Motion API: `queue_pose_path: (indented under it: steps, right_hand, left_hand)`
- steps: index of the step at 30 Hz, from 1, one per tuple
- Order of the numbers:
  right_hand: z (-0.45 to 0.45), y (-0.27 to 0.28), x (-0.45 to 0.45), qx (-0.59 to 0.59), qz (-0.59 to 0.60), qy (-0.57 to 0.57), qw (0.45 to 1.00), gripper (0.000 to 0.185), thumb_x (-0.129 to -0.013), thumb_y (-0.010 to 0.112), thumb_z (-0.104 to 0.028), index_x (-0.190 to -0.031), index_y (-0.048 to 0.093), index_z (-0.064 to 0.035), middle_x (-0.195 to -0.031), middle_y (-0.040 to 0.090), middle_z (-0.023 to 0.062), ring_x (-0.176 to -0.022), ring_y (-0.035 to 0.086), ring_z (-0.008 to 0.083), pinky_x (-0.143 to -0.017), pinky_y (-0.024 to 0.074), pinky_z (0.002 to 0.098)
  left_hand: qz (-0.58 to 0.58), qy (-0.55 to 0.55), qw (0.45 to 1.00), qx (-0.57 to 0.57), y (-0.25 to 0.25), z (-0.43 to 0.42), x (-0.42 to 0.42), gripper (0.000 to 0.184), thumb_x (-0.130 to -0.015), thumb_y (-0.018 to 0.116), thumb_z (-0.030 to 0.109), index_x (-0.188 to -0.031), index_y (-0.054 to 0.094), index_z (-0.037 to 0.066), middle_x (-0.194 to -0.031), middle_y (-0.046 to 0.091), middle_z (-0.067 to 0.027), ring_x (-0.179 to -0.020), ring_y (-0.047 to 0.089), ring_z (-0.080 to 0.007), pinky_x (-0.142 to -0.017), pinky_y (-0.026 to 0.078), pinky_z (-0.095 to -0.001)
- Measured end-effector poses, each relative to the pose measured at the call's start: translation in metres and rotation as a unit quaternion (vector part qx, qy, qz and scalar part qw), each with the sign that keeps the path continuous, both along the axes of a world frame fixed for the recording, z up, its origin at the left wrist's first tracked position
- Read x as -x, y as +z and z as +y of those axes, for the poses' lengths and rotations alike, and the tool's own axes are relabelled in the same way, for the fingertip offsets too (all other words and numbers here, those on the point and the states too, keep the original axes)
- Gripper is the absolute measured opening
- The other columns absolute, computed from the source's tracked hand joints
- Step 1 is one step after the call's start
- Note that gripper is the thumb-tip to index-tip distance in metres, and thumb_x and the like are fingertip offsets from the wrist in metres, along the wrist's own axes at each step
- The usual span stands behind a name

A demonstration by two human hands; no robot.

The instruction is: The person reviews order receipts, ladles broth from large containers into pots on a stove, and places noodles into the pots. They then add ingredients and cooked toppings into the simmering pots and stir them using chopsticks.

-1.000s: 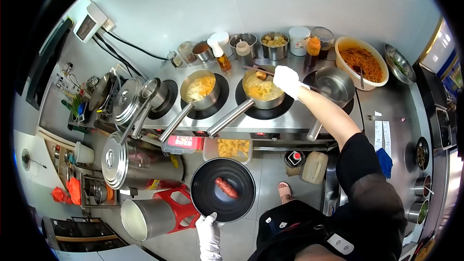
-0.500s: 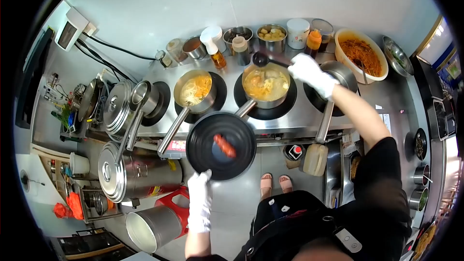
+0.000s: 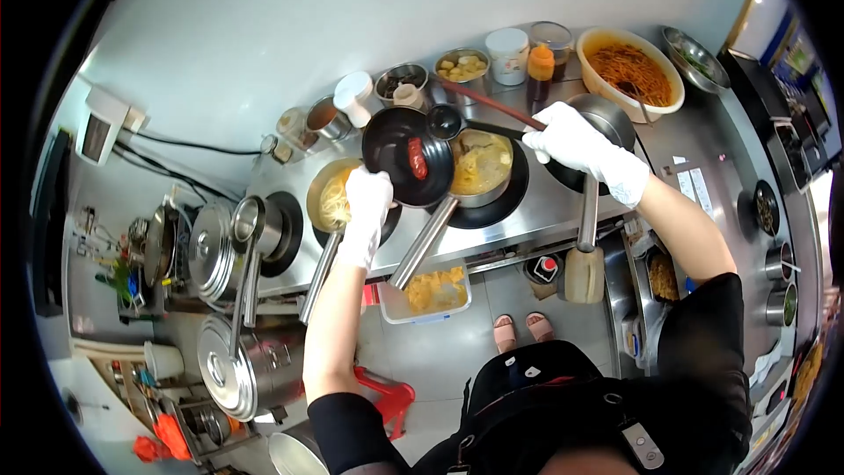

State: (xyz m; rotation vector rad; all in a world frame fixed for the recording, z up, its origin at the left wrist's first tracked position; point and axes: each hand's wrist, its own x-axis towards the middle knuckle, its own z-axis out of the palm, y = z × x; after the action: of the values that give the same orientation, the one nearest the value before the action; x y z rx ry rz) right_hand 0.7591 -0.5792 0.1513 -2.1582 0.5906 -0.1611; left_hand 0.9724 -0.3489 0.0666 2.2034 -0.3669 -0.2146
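Note:
My gloved left hand [image 3: 367,211] grips a black bowl [image 3: 387,151], tilted above the stove between two pans, with a reddish sausage-like piece [image 3: 417,158] inside. In my gloved right hand [image 3: 580,145] are a black ladle [image 3: 446,121] and a reddish-brown stick [image 3: 492,104], perhaps chopsticks. The ladle's head is at the bowl's right rim. To the right, a pan [image 3: 482,165] holds yellowish soup; its left part is hidden behind the bowl. Noodles in broth fill the left pan [image 3: 332,198], partly covered by my left hand.
Containers and bottles line the wall, among them an orange-capped bottle [image 3: 540,75]. A big bowl of reddish shreds [image 3: 629,70] stands at the back right. An empty pan [image 3: 607,123] sits on the right burner. Lidded pots [image 3: 211,251] stand left, with a plastic tub [image 3: 426,295] below the stove.
The black bowl has risen from below the stove edge to above the pans, and it is now tilted. The ladle has moved down beside the bowl's rim. The view has shifted.

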Motion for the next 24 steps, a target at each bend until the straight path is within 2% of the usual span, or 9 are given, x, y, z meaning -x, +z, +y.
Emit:
queue_pose_path:
  steps: [2, 4, 14, 16, 17, 18, 19, 21, 24]
  right_hand:
    - [-0.010, -0.001, 0.016, -0.025, 0.003, -0.051, 0.998, 0.022, -0.078, 0.061, -0.015, -0.065, 0.064, 0.0017, -0.053, 0.058, 0.0090, -0.052, 0.056, 0.0178, -0.057, 0.0444, 0.0317]
    - [-0.027, -0.016, 0.034, -0.030, 0.014, -0.087, 0.996, 0.021, -0.080, 0.060, -0.013, -0.065, 0.062, 0.0004, -0.052, 0.056, 0.0061, -0.050, 0.052, 0.0153, -0.054, 0.0420, 0.0314]
    - [-0.052, -0.036, 0.118, -0.063, -0.008, -0.147, 0.987, 0.020, -0.082, 0.061, -0.014, -0.066, 0.063, -0.0016, -0.053, 0.056, 0.0033, -0.045, 0.045, 0.0119, -0.046, 0.0364, 0.0285]
    - [-0.047, -0.021, 0.134, -0.265, 0.027, -0.199, 0.943, 0.013, -0.085, 0.063, -0.015, -0.082, 0.062, -0.0033, -0.055, 0.052, -0.0006, -0.041, 0.036, 0.0047, -0.039, 0.0252, 0.0215]
    - [-0.048, -0.022, 0.144, -0.301, 0.009, -0.210, 0.930, 0.011, -0.086, 0.062, -0.016, -0.084, 0.061, -0.0051, -0.056, 0.051, -0.0013, -0.039, 0.032, 0.0020, -0.035, 0.0194, 0.0192]
    - [-0.047, -0.016, 0.156, -0.313, 0.001, -0.208, 0.927, 0.011, -0.086, 0.062, -0.016, -0.084, 0.061, -0.0050, -0.057, 0.051, -0.0015, -0.039, 0.032, 0.0021, -0.036, 0.0201, 0.0193]
    - [-0.050, -0.015, 0.171, -0.319, -0.014, -0.207, 0.925, 0.013, -0.085, 0.062, -0.017, -0.082, 0.061, -0.0043, -0.057, 0.051, -0.0017, -0.039, 0.031, 0.0025, -0.036, 0.0202, 0.0197]
    - [-0.056, -0.007, 0.208, -0.344, -0.046, -0.217, 0.912, 0.016, -0.085, 0.062, -0.018, -0.080, 0.062, -0.0023, -0.056, 0.050, -0.0022, -0.038, 0.030, 0.0025, -0.036, 0.0199, 0.0199]
    - [-0.058, 0.007, 0.264, -0.305, -0.102, -0.234, 0.917, 0.018, -0.086, 0.060, -0.017, -0.084, 0.061, 0.0010, -0.057, 0.051, -0.0015, -0.038, 0.030, 0.0021, -0.034, 0.0202, 0.0196]
  left_hand:
    - [-0.258, -0.009, 0.958, -0.128, -0.035, -0.027, -0.033, 0.020, -0.074, 0.055, 0.012, -0.075, 0.064, -0.006, -0.072, 0.062, -0.0277, -0.071, 0.065, -0.0397, -0.068, 0.053, -0.0443]
    - [-0.382, -0.059, 0.913, -0.129, -0.047, -0.048, -0.046, 0.017, -0.074, 0.056, 0.012, -0.074, 0.062, -0.004, -0.067, 0.062, -0.0236, -0.067, 0.064, -0.0379, -0.063, 0.053, -0.0431]
    - [-0.551, -0.180, 0.798, -0.167, -0.039, -0.098, -0.041, 0.017, -0.074, 0.053, 0.009, -0.082, 0.060, -0.005, -0.064, 0.062, -0.0147, -0.056, 0.062, -0.0298, -0.053, 0.052, -0.0368]
    - [-0.479, -0.213, 0.840, -0.142, -0.041, -0.093, -0.052, 0.018, -0.072, 0.050, 0.008, -0.081, 0.060, -0.005, -0.071, 0.062, -0.0250, -0.069, 0.061, -0.0414, -0.069, 0.050, -0.0452]
    - [-0.329, -0.157, 0.924, -0.115, -0.013, -0.093, -0.027, 0.020, -0.073, 0.050, 0.009, -0.082, 0.060, -0.006, -0.078, 0.062, -0.0296, -0.079, 0.061, -0.0441, -0.075, 0.049, -0.0451]
    - [-0.182, -0.117, 0.966, -0.143, 0.003, -0.091, -0.019, 0.025, -0.075, 0.052, 0.010, -0.089, 0.062, -0.007, -0.081, 0.063, -0.0295, -0.083, 0.063, -0.0403, -0.076, 0.049, -0.0428]
    - [-0.129, -0.144, 0.981, -0.021, 0.018, -0.084, 0.001, 0.031, -0.077, 0.053, 0.008, -0.102, 0.061, -0.008, -0.087, 0.066, -0.0250, -0.079, 0.066, -0.0337, -0.075, 0.051, -0.0394]
    - [0.133, -0.106, 0.979, 0.112, 0.024, -0.079, 0.018, 0.035, -0.078, 0.051, 0.001, -0.111, 0.056, -0.009, -0.099, 0.065, -0.0172, -0.082, 0.066, -0.0239, -0.054, 0.058, -0.0295]
    - [0.179, -0.096, 0.964, 0.174, 0.009, -0.073, 0.046, 0.013, -0.077, 0.056, 0.005, -0.088, 0.060, -0.002, -0.080, 0.060, -0.0071, -0.065, 0.058, -0.0163, -0.054, 0.055, -0.0270]
